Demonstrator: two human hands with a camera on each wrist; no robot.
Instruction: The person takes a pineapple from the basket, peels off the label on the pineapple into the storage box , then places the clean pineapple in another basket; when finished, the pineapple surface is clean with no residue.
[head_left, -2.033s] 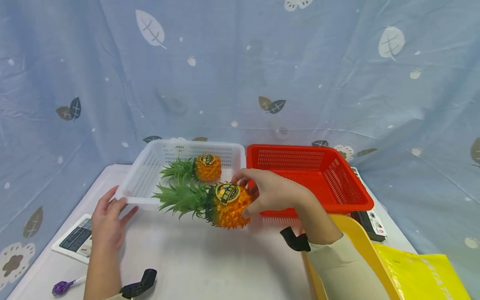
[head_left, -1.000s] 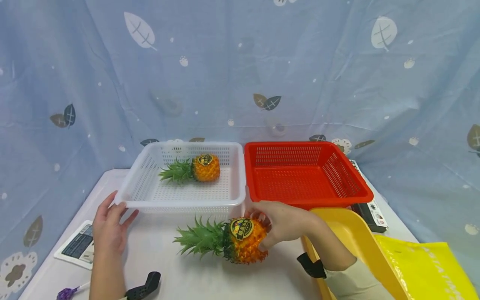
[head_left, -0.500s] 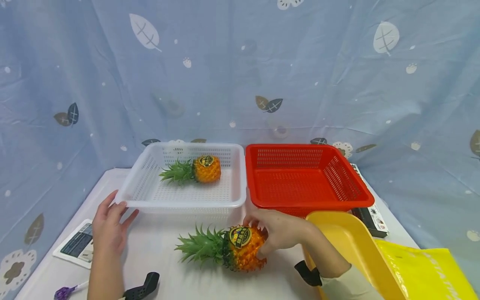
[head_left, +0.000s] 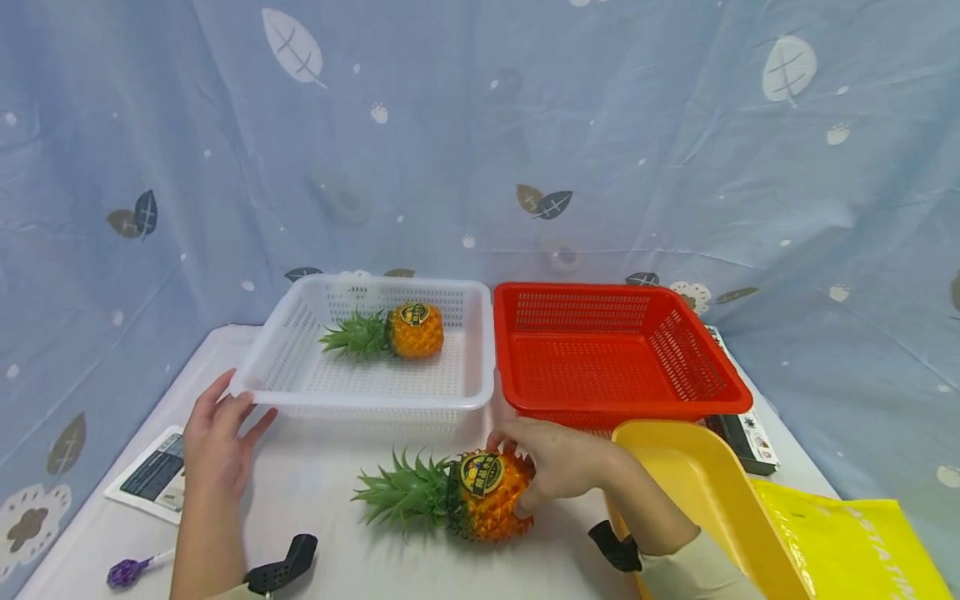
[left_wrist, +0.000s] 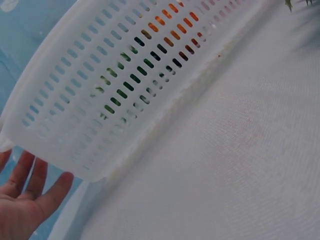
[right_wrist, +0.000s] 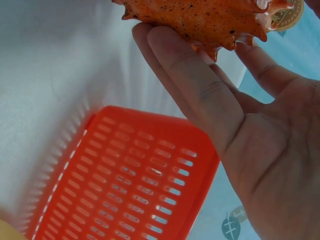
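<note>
Your right hand [head_left: 551, 458] is gripping the nearer pineapple [head_left: 474, 506] by its rounded end, thumb and fingers curved round it — the fruit is lying sideways, seemingly on the table [head_left: 405, 571], just in front of the white basket [head_left: 367, 401]. Your left hand [head_left: 217, 446] is touching that basket's corner, fingers loosely spread, grasping nothing. You should be pressing lightly — seating fingertips between the spiky points, supporting the fruit evenly.
</note>
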